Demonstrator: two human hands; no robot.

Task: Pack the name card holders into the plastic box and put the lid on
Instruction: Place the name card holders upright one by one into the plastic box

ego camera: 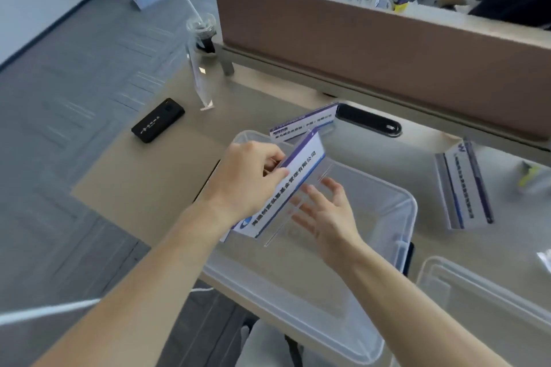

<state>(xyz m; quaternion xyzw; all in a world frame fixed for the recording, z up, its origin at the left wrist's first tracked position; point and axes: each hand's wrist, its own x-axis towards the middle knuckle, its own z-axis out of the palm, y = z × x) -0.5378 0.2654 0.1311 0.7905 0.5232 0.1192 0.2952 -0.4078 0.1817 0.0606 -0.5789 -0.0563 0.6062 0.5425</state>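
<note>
A name card holder (293,185) is held tilted over the open plastic box (399,202), just above its far end. It looks like clear acrylic with a printed card inside, so it's probably light, stiff and a bit slippery, and likely to scratch or chip if dropped in. It's best pinched by the top edge, which is what's being done: the left hand (247,176) has its fingers (275,171) closed on that edge, while the right hand (328,211) is spread open flat under the clear base, supporting it.

Nothing can be made out inside the box. Two more holders are waiting on the desk: one (301,124) just past the box's far edge, another (463,188) toward the right edge. The lid (477,292) is parked at the near right corner. A black device (158,124) and an iced drink (202,36) are by the left edge, with a brown partition (387,53) along the back and grey carpet beyond.
</note>
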